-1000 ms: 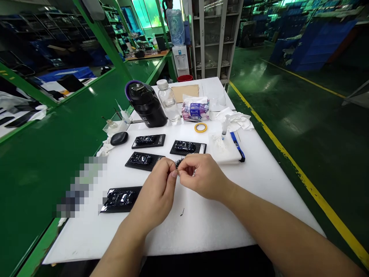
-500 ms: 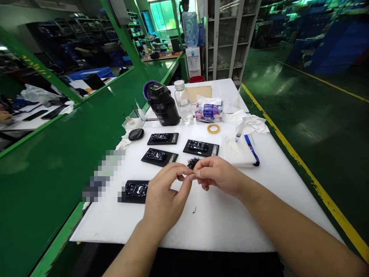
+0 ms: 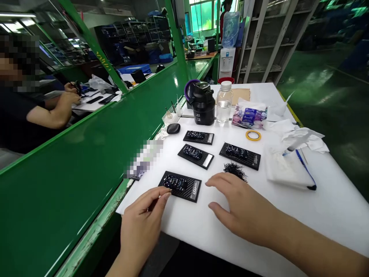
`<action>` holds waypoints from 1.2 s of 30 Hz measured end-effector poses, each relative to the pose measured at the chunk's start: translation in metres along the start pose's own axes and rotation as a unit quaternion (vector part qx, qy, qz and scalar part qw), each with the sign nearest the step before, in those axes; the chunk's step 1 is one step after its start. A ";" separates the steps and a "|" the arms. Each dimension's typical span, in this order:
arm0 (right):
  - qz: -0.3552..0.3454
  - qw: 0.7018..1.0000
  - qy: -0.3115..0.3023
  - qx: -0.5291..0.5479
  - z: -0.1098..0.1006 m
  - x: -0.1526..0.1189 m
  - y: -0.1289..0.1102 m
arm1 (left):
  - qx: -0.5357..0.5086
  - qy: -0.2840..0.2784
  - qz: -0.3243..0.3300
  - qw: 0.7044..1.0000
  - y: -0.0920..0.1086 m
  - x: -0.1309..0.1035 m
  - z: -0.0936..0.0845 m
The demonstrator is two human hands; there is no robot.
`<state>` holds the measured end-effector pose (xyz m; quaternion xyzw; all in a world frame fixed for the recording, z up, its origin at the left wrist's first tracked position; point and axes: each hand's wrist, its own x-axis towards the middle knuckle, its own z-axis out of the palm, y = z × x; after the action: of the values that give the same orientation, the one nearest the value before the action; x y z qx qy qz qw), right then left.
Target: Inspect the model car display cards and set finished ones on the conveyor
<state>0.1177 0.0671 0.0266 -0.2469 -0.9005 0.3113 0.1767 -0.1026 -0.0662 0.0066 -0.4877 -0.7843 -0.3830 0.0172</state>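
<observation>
My left hand point(image 3: 144, 219) is closed in a pinch at the near left edge of the nearest black plate with a car model point(image 3: 178, 186); whatever is between its fingertips is too small to make out. My right hand point(image 3: 239, 207) hovers right of that plate, thumb and fingers apart, holding nothing. Just beyond its fingers lies a pile of thin black pieces point(image 3: 235, 170), partly covered by the hand. Three more plates with dark glossy car models lie farther back, one at the right point(image 3: 240, 155), one in the middle point(image 3: 196, 156) and one behind point(image 3: 198, 137).
On the white table point(image 3: 288, 215) stand a black jug point(image 3: 204, 109) and a clear bottle point(image 3: 224, 104). Around them are a tissue pack point(image 3: 249, 115), yellow tape point(image 3: 253, 135), a black mouse-like object point(image 3: 173, 128) and a white cloth pad point(image 3: 285, 173). Beyond the green partition point(image 3: 95, 142) sits a person point(image 3: 34, 107).
My hands have parted: the left moved to the nearest plate, and the right opened and stays near the black pile. The view has turned left, bringing a person into sight.
</observation>
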 end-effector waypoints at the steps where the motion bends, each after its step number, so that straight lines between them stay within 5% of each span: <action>1: -0.011 1.000 -0.007 -0.023 0.007 0.006 -0.002 | 0.004 -0.006 -0.011 1.000 -0.004 -0.001 -0.002; 6: -0.033 0.997 0.002 -0.076 0.044 0.032 -0.003 | -0.024 -0.025 0.074 0.997 -0.007 0.002 0.010; 10: -0.041 0.997 0.025 -0.068 0.054 0.031 -0.001 | -0.008 -0.007 0.121 0.993 -0.004 0.008 0.028; 18: -0.002 0.997 0.078 0.026 0.058 0.037 -0.004 | -0.022 0.001 0.024 0.999 -0.008 0.011 0.033; 22: 0.039 0.988 0.031 0.145 0.051 0.050 0.000 | -0.046 0.019 0.010 0.999 -0.008 0.011 0.030; 24: 0.036 0.944 0.026 0.326 0.035 0.051 0.004 | -0.047 0.020 0.010 0.999 -0.008 0.011 0.032; 27: 0.034 0.802 0.122 0.583 0.003 0.049 0.008 | -0.044 0.011 0.007 0.999 -0.009 0.011 0.035; 28: 0.037 0.775 0.153 0.612 -0.006 0.049 0.007 | -0.042 0.008 0.008 0.999 -0.009 0.011 0.036; 29: 0.039 0.779 0.167 0.603 -0.012 0.049 0.005 | -0.038 0.006 0.010 0.999 -0.009 0.011 0.037; 30: 0.038 0.815 0.164 0.555 -0.016 0.049 0.002 | -0.034 0.006 0.013 0.999 -0.009 0.011 0.038; 33: -0.018 0.959 0.123 0.255 -0.005 0.050 -0.006 | -0.019 0.007 0.026 0.999 -0.010 0.010 0.038; 36: -0.091 0.987 0.093 0.089 0.026 0.047 -0.005 | -0.004 0.005 0.038 0.999 -0.011 0.008 0.037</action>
<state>0.0658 0.0773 0.0184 -0.1751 -0.8676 0.3483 0.3087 -0.1026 -0.0395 -0.0228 -0.5157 -0.7634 -0.3874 0.0336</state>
